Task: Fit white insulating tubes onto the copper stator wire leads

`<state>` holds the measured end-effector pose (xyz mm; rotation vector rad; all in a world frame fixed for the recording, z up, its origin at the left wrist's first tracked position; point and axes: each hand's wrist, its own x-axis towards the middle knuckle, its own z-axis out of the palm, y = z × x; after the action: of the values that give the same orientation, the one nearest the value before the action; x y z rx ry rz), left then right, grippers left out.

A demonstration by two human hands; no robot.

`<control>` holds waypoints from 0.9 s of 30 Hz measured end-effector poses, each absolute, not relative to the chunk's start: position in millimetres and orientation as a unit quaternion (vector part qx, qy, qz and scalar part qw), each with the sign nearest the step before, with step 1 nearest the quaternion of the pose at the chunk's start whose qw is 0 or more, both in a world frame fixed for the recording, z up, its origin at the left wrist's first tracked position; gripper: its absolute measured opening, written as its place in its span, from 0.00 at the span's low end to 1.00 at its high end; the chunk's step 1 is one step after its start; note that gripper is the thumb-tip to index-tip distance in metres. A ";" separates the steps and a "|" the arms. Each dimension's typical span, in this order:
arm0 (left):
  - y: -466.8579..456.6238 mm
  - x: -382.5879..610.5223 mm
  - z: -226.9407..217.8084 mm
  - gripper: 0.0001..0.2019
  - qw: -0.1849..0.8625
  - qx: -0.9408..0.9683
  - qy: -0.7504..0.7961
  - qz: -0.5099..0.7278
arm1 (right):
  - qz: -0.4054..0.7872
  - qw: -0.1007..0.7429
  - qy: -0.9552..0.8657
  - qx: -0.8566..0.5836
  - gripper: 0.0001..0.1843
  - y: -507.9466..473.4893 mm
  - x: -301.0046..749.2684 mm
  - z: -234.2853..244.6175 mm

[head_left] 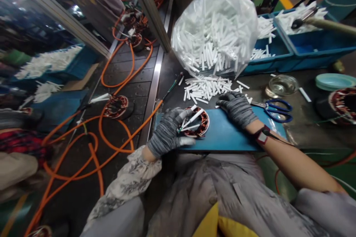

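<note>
A ring-shaped motor stator (205,123) with copper windings and a white rim rests on a blue mat (222,133). My left hand (169,129), in a grey striped glove, grips its left side. White tubes (194,117) stick out across the ring, and the ends of thin green wires show near my fingers. My right hand (236,108), gloved too, is at the right edge of a loose pile of white tubes (207,88). Its fingers are bent together; a bit of white shows by their tips, and whatever lies under them is hidden.
Behind the pile stands a clear plastic bag (217,29) full of tubes, beside blue bins (294,57). Blue-handled scissors (278,110), a glass bowl (283,84) and another stator (343,105) lie rightward. On the left, a conveyor (139,77) carries stators with orange cables (125,81); other people work beyond.
</note>
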<state>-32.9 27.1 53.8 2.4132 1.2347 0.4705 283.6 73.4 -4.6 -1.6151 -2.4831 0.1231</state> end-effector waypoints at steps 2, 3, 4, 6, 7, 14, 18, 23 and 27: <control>18.3 -37.3 40.0 0.46 0.167 0.876 0.427 0.151 | 0.038 0.088 -0.834 -0.543 0.15 73.8 279.6 -3.2; 14.1 -36.0 33.4 0.44 0.158 0.880 0.425 0.142 | 0.036 0.092 -0.831 -0.547 0.15 74.0 278.9 -2.1; 10.1 -32.9 27.5 0.42 0.152 0.883 0.424 0.132 | 0.035 0.098 -0.827 -0.552 0.15 74.4 278.7 -1.0; 3.3 -23.3 18.9 0.35 0.139 0.884 0.428 0.122 | 0.042 0.114 -0.821 -0.558 0.16 76.3 279.2 1.3; 0.7 -18.3 16.3 0.31 0.130 0.883 0.434 0.123 | 0.046 0.121 -0.819 -0.559 0.16 77.8 280.2 2.7; -4.2 -4.2 16.9 0.29 0.117 0.875 0.443 0.158 | 0.023 0.141 -0.812 -0.566 0.20 82.6 312.5 18.8; -3.7 0.5 17.4 0.30 0.146 0.852 0.481 0.149 | 0.005 0.064 -0.835 -0.547 0.14 78.2 327.9 16.0; -12.9 1.8 7.1 0.30 0.164 0.820 0.521 0.172 | 0.007 0.106 -0.836 -0.538 0.14 72.6 319.6 8.9; -17.4 -2.1 5.1 0.21 0.163 0.801 0.526 0.237 | 0.164 0.332 -0.770 -0.520 0.15 49.7 299.3 25.5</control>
<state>-2.1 -17.4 5.1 2.2839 1.4996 0.6755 299.3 49.7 25.5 -1.3596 -2.0118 0.4273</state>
